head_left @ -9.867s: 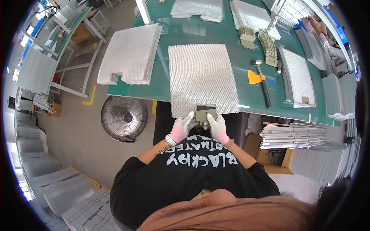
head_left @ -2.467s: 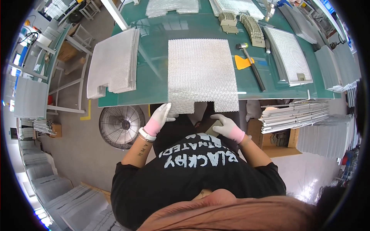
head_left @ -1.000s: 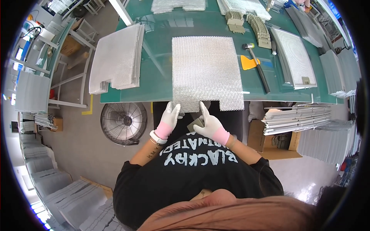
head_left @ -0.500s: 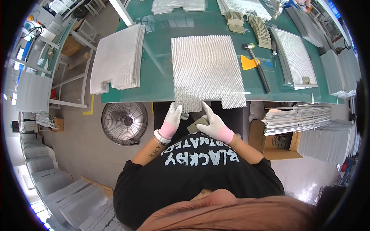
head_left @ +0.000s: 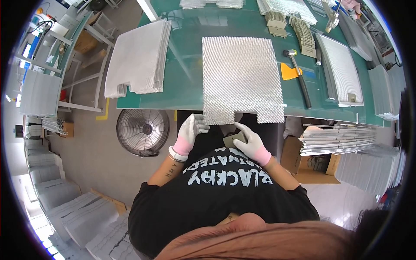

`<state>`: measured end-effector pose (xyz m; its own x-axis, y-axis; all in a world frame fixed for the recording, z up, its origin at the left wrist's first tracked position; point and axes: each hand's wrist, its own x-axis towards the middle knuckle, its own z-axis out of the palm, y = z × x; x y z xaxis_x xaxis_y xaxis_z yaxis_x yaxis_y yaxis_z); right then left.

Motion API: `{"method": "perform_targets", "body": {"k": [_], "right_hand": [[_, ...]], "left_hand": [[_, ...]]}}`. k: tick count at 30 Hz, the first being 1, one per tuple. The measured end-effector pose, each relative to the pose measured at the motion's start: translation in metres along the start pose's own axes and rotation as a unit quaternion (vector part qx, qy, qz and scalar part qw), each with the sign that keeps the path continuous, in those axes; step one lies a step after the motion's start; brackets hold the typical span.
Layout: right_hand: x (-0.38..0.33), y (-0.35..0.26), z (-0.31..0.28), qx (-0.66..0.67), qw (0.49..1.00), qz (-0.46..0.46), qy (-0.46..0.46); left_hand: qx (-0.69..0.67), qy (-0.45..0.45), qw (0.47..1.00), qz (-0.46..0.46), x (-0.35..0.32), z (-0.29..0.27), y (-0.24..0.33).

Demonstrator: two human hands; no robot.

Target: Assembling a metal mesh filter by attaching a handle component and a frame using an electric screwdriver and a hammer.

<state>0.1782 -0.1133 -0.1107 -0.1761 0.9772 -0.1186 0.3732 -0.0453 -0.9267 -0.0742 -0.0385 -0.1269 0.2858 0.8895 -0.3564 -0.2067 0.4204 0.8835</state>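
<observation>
A silvery mesh panel (head_left: 240,76) lies flat on the green table, its notched near end jutting past the front edge. At the panel's near left corner is my left hand (head_left: 189,133), in a white glove with a pink cuff, fingers stretched out and holding nothing that I can see. My right hand (head_left: 251,144), gloved alike, grips a small olive-grey plastic piece (head_left: 228,141) between thumb and fingers, just below the notch. Its index fingertip is close to the notch edge; whether it touches cannot be told.
Stacked mesh panels (head_left: 138,56) lie on the left. To the right are a mallet (head_left: 300,78), an orange scraper (head_left: 289,71), a screwdriver (head_left: 318,56), a row of olive plastic pieces (head_left: 303,37) and framed panels (head_left: 340,69). A floor fan (head_left: 145,130) stands below left.
My left hand has drawn left, off the panel's near corner, and its fingers have straightened. My right hand still holds the plastic piece. The whole view has shifted slightly.
</observation>
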Motion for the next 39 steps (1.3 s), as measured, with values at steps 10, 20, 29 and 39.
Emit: {"method": "perform_targets", "body": {"k": [10, 20, 29, 39], "right_hand": [[0.001, -0.016, 0.006, 0.042, 0.998, 0.034, -0.028], [0.002, -0.020, 0.008, 0.046, 0.998, 0.040, -0.033], [-0.004, 0.021, 0.006, 0.041, 0.998, 0.014, 0.037], [-0.015, 0.059, -0.003, 0.575, 0.792, 0.176, 0.106]], "left_hand": [[-0.225, -0.079, 0.965, -0.112, -0.003, 0.014, 0.006], [-0.273, -0.072, 0.953, -0.110, 0.001, 0.010, -0.006], [-0.194, -0.062, 0.975, -0.091, -0.007, 0.018, -0.020], [-0.200, -0.057, 0.976, -0.057, 0.000, 0.062, -0.047]]}}
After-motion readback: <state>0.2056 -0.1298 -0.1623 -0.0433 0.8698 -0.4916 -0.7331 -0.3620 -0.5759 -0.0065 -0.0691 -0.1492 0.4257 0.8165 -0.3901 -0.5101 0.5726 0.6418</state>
